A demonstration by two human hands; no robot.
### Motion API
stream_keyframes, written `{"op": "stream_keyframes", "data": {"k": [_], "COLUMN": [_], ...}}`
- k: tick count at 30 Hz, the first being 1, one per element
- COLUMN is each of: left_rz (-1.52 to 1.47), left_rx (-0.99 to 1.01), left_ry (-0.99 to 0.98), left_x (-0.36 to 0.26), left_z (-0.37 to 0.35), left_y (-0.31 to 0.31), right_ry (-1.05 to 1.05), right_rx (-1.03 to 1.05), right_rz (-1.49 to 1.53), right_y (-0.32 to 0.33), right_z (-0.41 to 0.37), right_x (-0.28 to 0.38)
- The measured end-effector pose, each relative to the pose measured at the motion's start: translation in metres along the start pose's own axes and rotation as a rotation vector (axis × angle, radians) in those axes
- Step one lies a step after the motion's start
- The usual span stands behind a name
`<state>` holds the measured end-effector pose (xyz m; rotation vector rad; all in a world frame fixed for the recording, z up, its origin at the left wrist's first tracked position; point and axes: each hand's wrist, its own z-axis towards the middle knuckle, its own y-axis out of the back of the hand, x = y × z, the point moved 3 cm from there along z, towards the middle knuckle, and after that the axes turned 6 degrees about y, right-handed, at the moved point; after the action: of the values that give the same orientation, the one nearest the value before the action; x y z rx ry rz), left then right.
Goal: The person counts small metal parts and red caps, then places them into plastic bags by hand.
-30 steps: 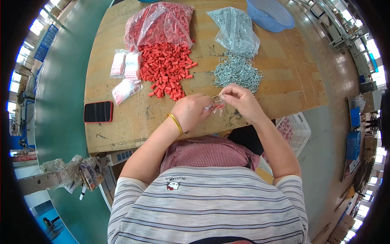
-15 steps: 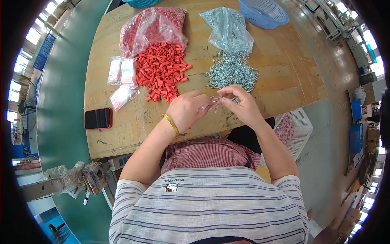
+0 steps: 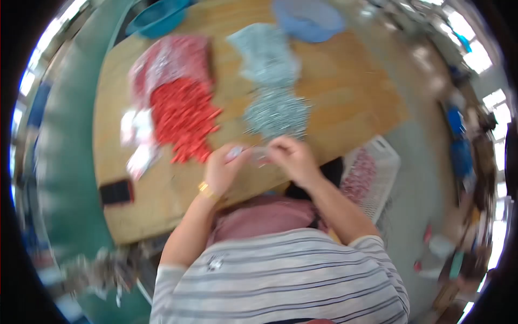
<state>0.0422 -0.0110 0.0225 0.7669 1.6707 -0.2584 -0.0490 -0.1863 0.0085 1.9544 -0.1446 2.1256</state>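
Between my two hands, over the near edge of the table, is a small clear plastic bag (image 3: 260,153) with something reddish at its lower part, blurred by motion. My left hand (image 3: 223,168) is closed on its left side, with a gold bracelet at the wrist. The fingers of my right hand (image 3: 294,161) pinch the right side. Beyond my left hand lies a heap of short red plastic tubes (image 3: 186,116), spilling from a large clear bag (image 3: 175,59). A pile of silver screws (image 3: 278,113) lies beyond my right hand, below its own bag (image 3: 264,51).
Small clear packets (image 3: 141,129) and a dark phone (image 3: 116,192) lie at the table's left. At the far edge are a teal basin (image 3: 159,19) and a blue basket (image 3: 310,21). A white crate (image 3: 387,175) holding pinkish packets stands right of the table, near my right forearm.
The camera view has shifted and blurred, so the table appears lower and further left. My hands have moved apart, and the small bag now stretches between them.
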Motion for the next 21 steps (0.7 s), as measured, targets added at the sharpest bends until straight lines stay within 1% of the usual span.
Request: {"op": "stream_keyframes", "data": {"k": [1,2,3,6,8,10,11,13,17,20,21], "left_rz": [0.025,0.058,0.01,-0.105,-0.23,-0.383,-0.372,-0.329,-0.33,-0.182,-0.181], "left_rx": [-0.028,-0.041,-0.042,-0.086,-0.042,0.022,0.076,0.059,0.042,0.058,0.056], "left_ry": [-0.003,-0.068,-0.107,-0.113,-0.073,0.022,-0.027,-0.011,-0.04,-0.115,-0.098], "left_x": [-0.002,0.004,0.011,0.023,0.019,0.01,0.013,0.012,0.015,0.013,0.013], "left_z": [-0.003,0.0,0.002,0.005,0.012,0.004,0.005,0.005,0.009,0.006,0.006], "left_y": [0.0,0.001,-0.002,-0.007,-0.014,-0.021,-0.022,-0.027,-0.032,-0.034,-0.034], "right_ry": [-0.044,-0.027,0.008,0.188,0.221,0.207,0.221,0.178,0.237,0.285,0.297], "right_rx": [-0.015,-0.036,-0.063,-0.146,-0.162,-0.124,-0.102,-0.102,-0.078,-0.134,-0.14], "right_rz": [-0.036,0.251,0.303,0.156,0.166,0.142,0.047,0.206,0.015,-0.009,-0.037], "right_y": [-0.003,-0.009,-0.008,-0.011,-0.008,-0.005,-0.003,-0.005,-0.005,-0.006,-0.005], "right_z": [-0.004,-0.004,-0.005,-0.004,-0.004,-0.005,-0.008,-0.012,-0.012,-0.013,-0.014], "right_x": [0.016,-0.001,-0.003,0.008,0.003,0.003,0.005,0.005,0.002,-0.006,-0.004]}}
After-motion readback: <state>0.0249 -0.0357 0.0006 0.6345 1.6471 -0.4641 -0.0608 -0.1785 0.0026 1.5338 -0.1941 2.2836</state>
